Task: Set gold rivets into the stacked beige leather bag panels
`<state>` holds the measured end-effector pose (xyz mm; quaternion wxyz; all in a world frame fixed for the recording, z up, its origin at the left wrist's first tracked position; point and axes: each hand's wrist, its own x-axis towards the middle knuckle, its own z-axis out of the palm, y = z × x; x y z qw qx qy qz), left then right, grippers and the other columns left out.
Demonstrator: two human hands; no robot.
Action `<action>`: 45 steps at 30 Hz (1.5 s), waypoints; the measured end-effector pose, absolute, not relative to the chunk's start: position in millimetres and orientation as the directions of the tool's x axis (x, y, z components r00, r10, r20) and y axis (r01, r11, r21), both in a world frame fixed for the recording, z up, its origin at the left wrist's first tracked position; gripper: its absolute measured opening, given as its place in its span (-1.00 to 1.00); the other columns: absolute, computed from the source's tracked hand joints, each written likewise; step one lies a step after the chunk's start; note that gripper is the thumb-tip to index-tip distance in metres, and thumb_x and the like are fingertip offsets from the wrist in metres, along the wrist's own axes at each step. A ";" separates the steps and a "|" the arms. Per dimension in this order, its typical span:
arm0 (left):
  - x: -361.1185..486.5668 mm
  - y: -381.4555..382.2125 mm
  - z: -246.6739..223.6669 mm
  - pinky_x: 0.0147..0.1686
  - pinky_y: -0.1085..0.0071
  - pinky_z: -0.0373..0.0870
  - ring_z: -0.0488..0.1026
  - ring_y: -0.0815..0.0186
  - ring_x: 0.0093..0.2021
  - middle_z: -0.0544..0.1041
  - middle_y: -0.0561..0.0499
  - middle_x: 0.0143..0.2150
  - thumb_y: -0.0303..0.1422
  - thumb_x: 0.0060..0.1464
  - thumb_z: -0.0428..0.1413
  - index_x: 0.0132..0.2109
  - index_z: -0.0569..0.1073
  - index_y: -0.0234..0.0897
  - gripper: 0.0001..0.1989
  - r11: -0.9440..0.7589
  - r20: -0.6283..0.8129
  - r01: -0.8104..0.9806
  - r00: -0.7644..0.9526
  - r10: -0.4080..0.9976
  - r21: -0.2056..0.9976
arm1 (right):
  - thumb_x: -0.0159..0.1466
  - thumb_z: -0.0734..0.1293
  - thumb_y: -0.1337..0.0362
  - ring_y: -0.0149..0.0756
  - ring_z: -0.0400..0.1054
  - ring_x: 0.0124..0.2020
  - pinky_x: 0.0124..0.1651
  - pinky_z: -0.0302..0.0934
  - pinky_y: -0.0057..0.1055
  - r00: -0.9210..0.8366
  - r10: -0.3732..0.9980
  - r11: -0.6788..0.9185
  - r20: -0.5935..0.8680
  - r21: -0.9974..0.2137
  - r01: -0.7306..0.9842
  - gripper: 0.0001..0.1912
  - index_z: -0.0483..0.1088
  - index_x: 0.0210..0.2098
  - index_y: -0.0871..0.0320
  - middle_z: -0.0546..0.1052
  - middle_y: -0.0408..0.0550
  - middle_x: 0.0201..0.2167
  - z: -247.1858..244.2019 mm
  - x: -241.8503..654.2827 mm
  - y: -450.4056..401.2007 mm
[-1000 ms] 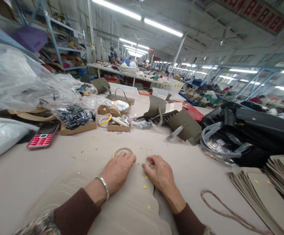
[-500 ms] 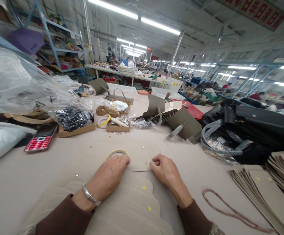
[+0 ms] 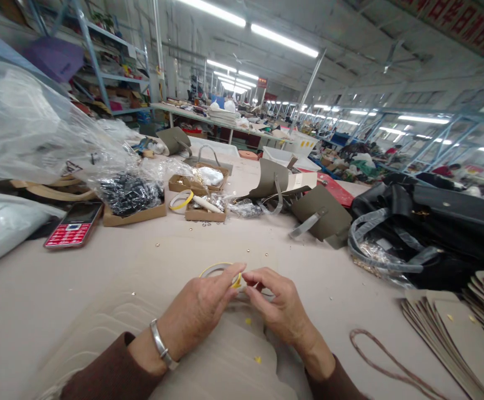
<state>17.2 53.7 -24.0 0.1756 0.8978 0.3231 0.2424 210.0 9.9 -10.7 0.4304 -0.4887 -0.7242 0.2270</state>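
My left hand [image 3: 200, 311] is closed around a roll of yellow tape [image 3: 236, 282], its ring standing up behind the fingers. Close against it, my right hand [image 3: 281, 303] pinches with thumb and forefinger at the tape's edge. A thin dark rod [image 3: 267, 295] shows partly at my right fingers; most of it is hidden. Under both hands lies a fanned stack of beige sheet pieces [image 3: 208, 355]. Small yellow tape bits [image 3: 257, 360] stick to the stack's right side. Several tiny metal studs [image 3: 248, 250] lie just beyond my hands.
A red phone [image 3: 74, 225] lies left, beside a box of black wrapped parts [image 3: 135, 214]. Small cardboard boxes [image 3: 205, 214] and olive bag pieces [image 3: 320, 214] stand behind. Rightward are a black bag [image 3: 445, 216], more beige pieces [image 3: 454, 322] and a brown cord [image 3: 385, 355].
My hands have come together at the tape roll, the left moving right with the roll. The dark rod, earlier pointing left from my right fingers, is now mostly hidden. The view has shifted slightly.
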 end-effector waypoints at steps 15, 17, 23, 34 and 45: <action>23.3 49.1 -9.9 -0.41 0.48 0.25 0.44 0.35 -0.36 0.48 0.09 -0.36 -0.47 0.25 -0.06 -0.25 0.31 -0.21 -0.89 -0.641 0.210 0.542 0.651 0.729 0.543 | 0.16 0.21 0.45 -0.40 0.33 -0.55 -0.43 0.21 -0.48 -0.122 0.833 0.440 0.540 -0.512 0.738 -0.83 0.40 -0.45 0.14 0.47 -0.13 -0.56 -24.3 195.2 6.9; 24.5 49.1 -10.7 -0.43 0.47 0.22 0.41 0.36 -0.39 0.46 0.09 -0.39 -0.49 0.23 -0.06 -0.31 0.30 -0.22 -0.86 -0.644 0.231 0.561 0.634 0.738 0.520 | 0.15 0.22 0.43 -0.40 0.33 -0.55 -0.43 0.21 -0.47 -0.072 0.860 0.394 0.505 -0.569 0.722 -0.84 0.41 -0.46 0.14 0.47 -0.13 -0.56 -24.4 191.8 6.3; 32.4 41.4 -16.7 -0.45 0.42 0.18 0.34 0.33 -0.43 0.41 0.04 -0.43 -0.48 0.27 -0.15 -0.32 0.31 -0.23 -0.78 -0.786 0.467 0.495 0.633 0.618 0.370 | 0.11 0.31 0.21 -0.43 0.25 -0.72 -0.62 0.14 -0.51 0.277 0.961 -0.078 0.002 -0.957 0.280 -0.83 0.36 -0.54 0.17 0.38 -0.21 -0.73 -24.2 195.2 17.4; 36.7 49.1 -9.4 -0.31 0.34 0.33 0.36 0.21 -0.23 0.45 -0.03 -0.25 -0.55 0.22 -0.06 -0.22 0.38 -0.23 -0.83 -0.673 0.047 0.715 0.678 0.733 0.188 | 0.11 0.33 0.12 -0.54 0.15 -0.80 -0.75 0.02 -0.61 0.204 0.953 -0.284 -0.225 -0.898 0.337 -0.73 0.43 -0.49 0.23 0.43 -0.20 -0.69 -37.2 227.9 32.3; 38.2 46.9 -10.5 -0.28 0.26 0.37 0.34 0.14 -0.20 0.44 -0.07 -0.21 -0.52 0.22 -0.04 -0.19 0.39 -0.25 -0.86 -0.684 0.021 0.703 0.695 0.719 0.194 | 0.13 0.26 0.26 -0.43 0.25 -0.75 -0.68 0.10 -0.56 0.241 0.970 -0.180 -0.022 -0.731 0.658 -0.79 0.46 -0.56 0.17 0.41 -0.14 -0.75 -37.2 213.3 39.0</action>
